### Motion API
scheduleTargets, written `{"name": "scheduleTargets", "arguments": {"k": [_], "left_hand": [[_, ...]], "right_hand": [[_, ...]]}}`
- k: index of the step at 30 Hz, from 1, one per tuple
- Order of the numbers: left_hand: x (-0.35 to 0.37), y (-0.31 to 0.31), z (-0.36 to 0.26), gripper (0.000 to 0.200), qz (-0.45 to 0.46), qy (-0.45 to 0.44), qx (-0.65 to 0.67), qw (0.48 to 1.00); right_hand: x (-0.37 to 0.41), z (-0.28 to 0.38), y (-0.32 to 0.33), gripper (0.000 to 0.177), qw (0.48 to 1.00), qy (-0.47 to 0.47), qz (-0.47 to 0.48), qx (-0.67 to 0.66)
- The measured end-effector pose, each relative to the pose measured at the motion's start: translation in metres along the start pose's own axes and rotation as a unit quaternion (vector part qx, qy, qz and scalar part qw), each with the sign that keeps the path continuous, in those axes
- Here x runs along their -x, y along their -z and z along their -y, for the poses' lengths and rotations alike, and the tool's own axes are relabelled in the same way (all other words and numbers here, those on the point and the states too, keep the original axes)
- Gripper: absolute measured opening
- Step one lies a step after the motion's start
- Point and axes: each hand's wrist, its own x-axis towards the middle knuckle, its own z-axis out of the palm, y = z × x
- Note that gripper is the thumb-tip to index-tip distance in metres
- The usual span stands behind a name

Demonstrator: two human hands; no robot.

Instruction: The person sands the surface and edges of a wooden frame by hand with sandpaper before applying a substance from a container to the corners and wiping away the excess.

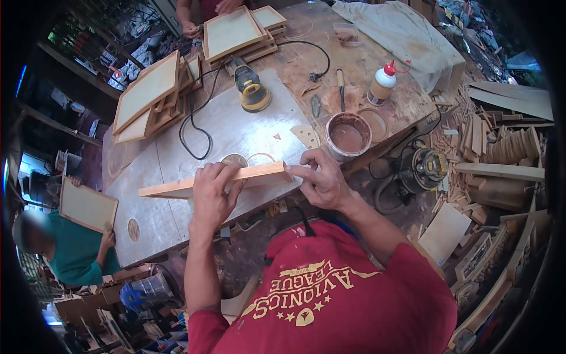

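A light wooden frame (259, 171) is tilted on its edge near the front of the table. My left hand (213, 193) grips its upper edge, fingers over the top and thumb on the near side. My right hand (321, 182) is at the frame's right end, one fingertip touching the corner. Its fingers are bent, and whether something small is pinched in them is hidden. Beyond that hand stands an open tub of brown paste (348, 134). A yellow-and-black sander (252, 91) rests farther back on the metal sheet (227, 127).
Stacked framed panels (233, 32) lie at the back and left. A glue bottle (383, 82), a dark-handled tool (341, 88) and a black cord (184, 133) are on the table. A person (76, 248) at left holds another panel; another person's hands (190, 29) show at the back.
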Motion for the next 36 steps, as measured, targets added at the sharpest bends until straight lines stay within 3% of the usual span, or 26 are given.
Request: {"name": "scheduleTargets", "arguments": {"k": [10, 19, 28, 34, 36], "left_hand": [[-0.005, -0.001, 0.002, 0.034, 0.002, 0.002, 0.003, 1.000], [-0.005, -0.001, 0.002, 0.032, -0.005, 0.001, 0.004, 1.000], [-0.005, 0.000, 0.001, 0.032, -0.013, -0.003, 0.006, 1.000], [-0.003, 0.000, 0.002, 0.033, -0.007, -0.003, 0.014, 1.000], [-0.003, 0.002, 0.001, 0.033, -0.005, 0.000, 0.014, 1.000]], "right_hand": [[-0.008, -0.004, -0.003, 0.060, 1.000, 0.024, -0.005, 0.015], [-0.017, -0.001, 0.007, 0.054, 0.999, -0.007, 0.004, -0.052], [-0.045, 0.012, 0.018, 0.048, 0.987, -0.065, 0.102, -0.108], [-0.036, 0.014, 0.023, 0.046, 0.985, -0.062, 0.138, -0.086], [-0.025, 0.016, 0.029, 0.047, 0.975, -0.094, 0.149, -0.134]]}}
